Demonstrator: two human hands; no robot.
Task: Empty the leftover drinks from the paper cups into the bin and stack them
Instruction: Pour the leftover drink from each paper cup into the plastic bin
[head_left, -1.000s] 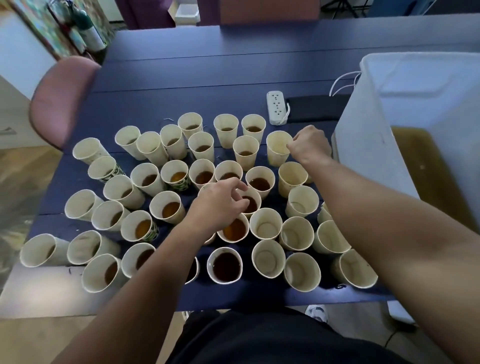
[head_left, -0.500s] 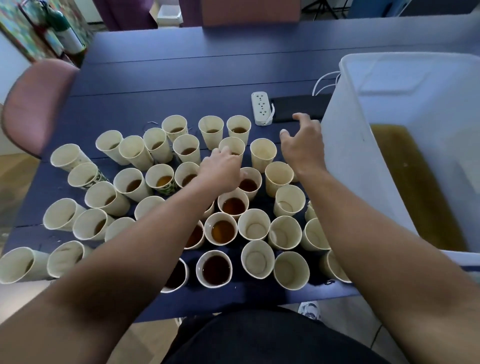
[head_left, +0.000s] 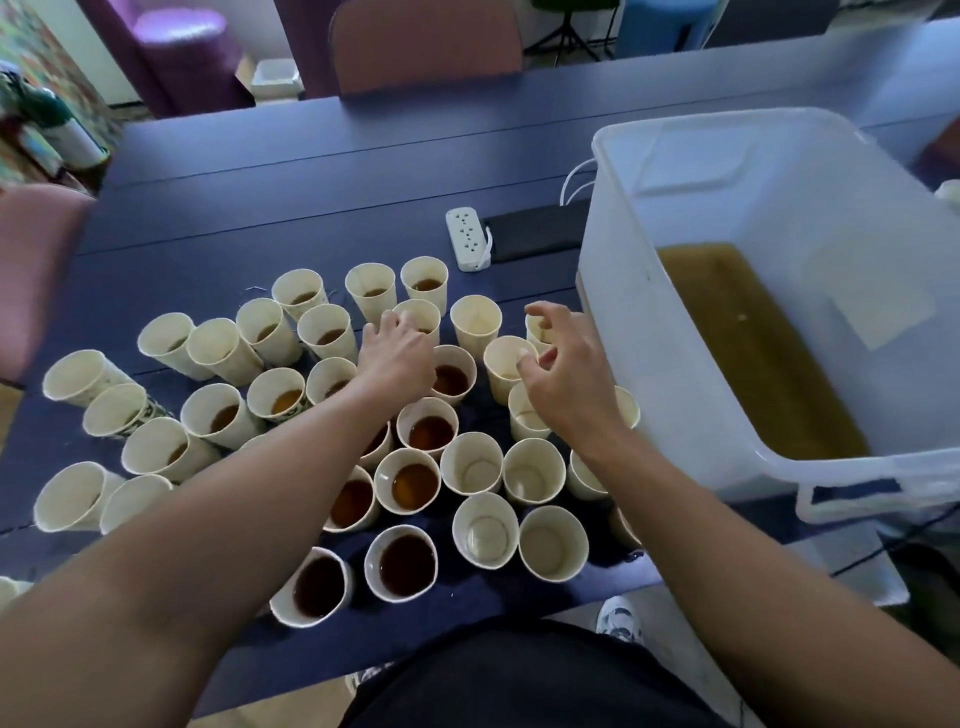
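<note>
Your left hand (head_left: 397, 353) grasps, it seems, rim of paper cup (head_left: 418, 317) at 12 o'clock of cluster. Right hand (head_left: 563, 371) released, fingers spread over emptied cup (head_left: 506, 364), probably readying stacking. Bin (head_left: 649, 291) at 3 o'clock keeps pours short.

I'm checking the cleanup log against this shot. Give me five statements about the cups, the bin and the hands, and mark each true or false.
1. The white bin already holds brownish liquid. True.
2. The right hand is pouring a cup into the bin. False: it hovers over the cups with fingers loosely spread, holding nothing.
3. The left hand reaches a cup near the back of the group. True.
4. Every cup on the table is empty. False: many hold dark drink, such as the front cup.
5. A white power strip lies beyond the cups. True.
</note>
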